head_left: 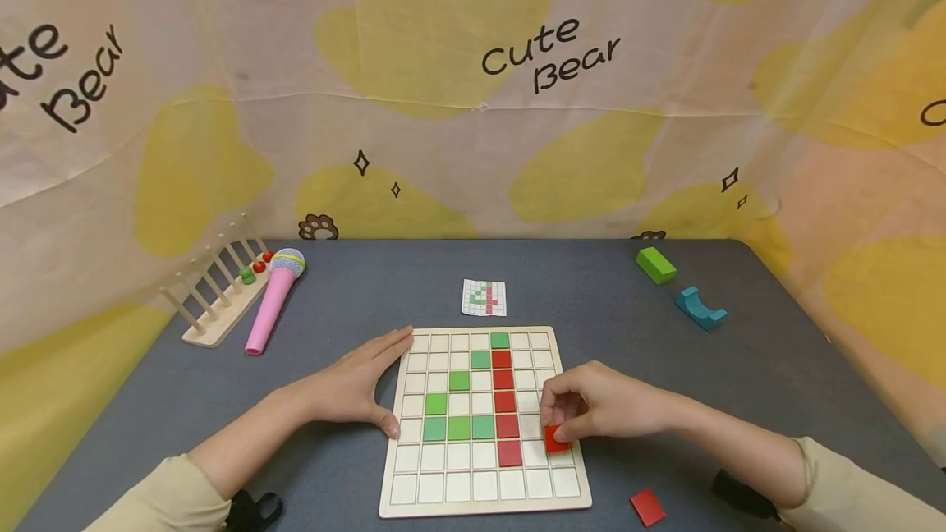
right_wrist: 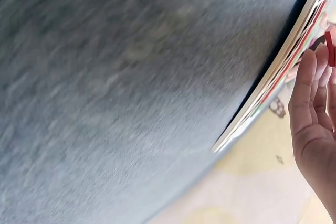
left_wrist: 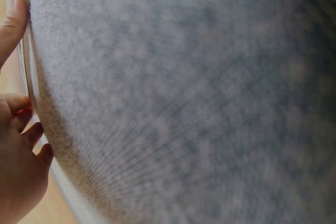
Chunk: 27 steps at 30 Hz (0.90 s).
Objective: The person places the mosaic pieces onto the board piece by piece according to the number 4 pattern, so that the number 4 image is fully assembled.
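A wooden grid board (head_left: 484,508) lies in front of me, with green tiles (head_left: 459,428) in a stepped outline and a row below it. A column of red tiles (head_left: 505,401) runs beside them. My left hand (head_left: 351,381) rests against the board's left edge, thumb and fingers spread; its fingers (left_wrist: 44,153) also show at the edge in the left wrist view. Over the board's right side, my right hand (head_left: 608,402) pinches a red square tile (head_left: 556,438) between thumb and fingers. That tile overlaps cells near the right edge, outside the red column.
Behind the board lies a small pattern card (head_left: 484,299). One loose red tile (head_left: 648,507) is at the front right. Farther off are a green block (head_left: 655,265), a blue arch block (head_left: 700,308), a pink toy microphone (head_left: 273,302) and a wooden peg rack (head_left: 222,308) with beads.
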### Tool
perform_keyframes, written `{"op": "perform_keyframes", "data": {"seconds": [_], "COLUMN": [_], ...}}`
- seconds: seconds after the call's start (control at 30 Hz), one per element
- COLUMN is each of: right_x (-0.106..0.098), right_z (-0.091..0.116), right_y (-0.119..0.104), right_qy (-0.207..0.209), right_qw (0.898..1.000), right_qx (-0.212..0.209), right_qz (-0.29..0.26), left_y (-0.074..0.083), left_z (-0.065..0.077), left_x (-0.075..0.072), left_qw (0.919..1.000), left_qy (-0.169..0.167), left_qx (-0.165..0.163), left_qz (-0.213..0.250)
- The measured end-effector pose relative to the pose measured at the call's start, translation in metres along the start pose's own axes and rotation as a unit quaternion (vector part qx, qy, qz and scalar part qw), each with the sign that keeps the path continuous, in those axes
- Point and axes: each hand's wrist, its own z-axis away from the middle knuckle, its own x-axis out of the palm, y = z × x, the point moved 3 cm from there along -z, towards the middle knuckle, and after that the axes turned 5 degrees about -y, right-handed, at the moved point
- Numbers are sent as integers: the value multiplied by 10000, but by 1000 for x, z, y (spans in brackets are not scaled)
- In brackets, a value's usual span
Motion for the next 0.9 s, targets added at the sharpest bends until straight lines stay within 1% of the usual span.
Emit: {"op": "perform_keyframes", "data": {"seconds": [0.47,0.67,0.9], "right_x": [21,30,38], "right_z": [-15,-19,-21], "right_y": [-13,-19,-23], "right_qy": [211,196,126], "right_qw": [9995,9994,9988], "right_qx": [128,110,220], "right_qz": [-217,-281,-422], "left_y": [0,-1,0], "left_z": [0,0,0], "left_x": [0,0,0], "left_qw": [10000,10000,10000], "left_qy": [-39,-9,-22], "left_qx": [-43,-13,-10], "left_qz": [39,-13,-11]}}
